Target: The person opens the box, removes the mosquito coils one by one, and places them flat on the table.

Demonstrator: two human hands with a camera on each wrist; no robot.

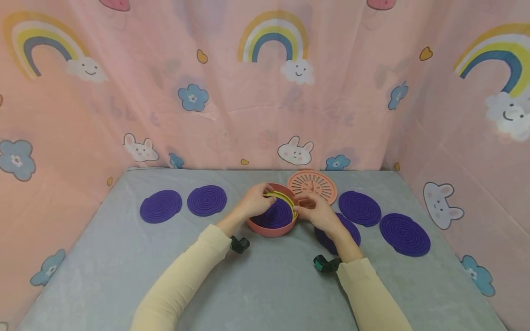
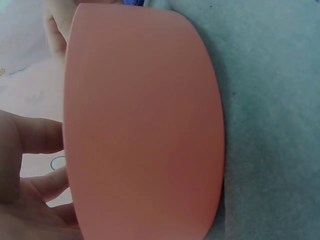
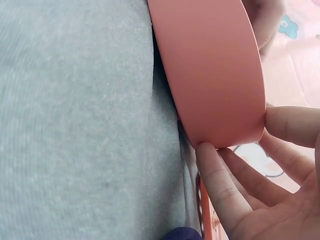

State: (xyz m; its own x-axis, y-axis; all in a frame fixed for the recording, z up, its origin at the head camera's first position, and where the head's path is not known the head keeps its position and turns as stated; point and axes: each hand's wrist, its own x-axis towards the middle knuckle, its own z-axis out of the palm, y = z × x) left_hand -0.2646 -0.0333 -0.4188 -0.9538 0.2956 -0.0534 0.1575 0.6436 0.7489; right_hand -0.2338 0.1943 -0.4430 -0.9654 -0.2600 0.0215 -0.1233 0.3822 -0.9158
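A round salmon-pink bowl (image 1: 271, 232) stands mid-table with a purple spiral coil (image 1: 273, 216), like a mosquito coil, lying inside. Along the bowl's far and right inner edge runs a thin yellow ring (image 1: 285, 196). My left hand (image 1: 257, 200) reaches over the bowl from the left and pinches the ring at its far side. At the right, my right hand (image 1: 318, 212) grips the bowl's edge. Its thumb (image 3: 295, 124) is at the rim and a finger (image 3: 220, 177) lies against the outer wall. The bowl's wall (image 2: 145, 125) hides the left fingertips in the left wrist view.
A slotted pink lid (image 1: 310, 177) lies behind the right hand. On the left are two purple coils (image 1: 160, 207). Several more purple coils (image 1: 405, 234) lie on the right, one partly under the right forearm. A patterned pink curtain (image 1: 232, 133) encloses the grey table (image 1: 281, 289).
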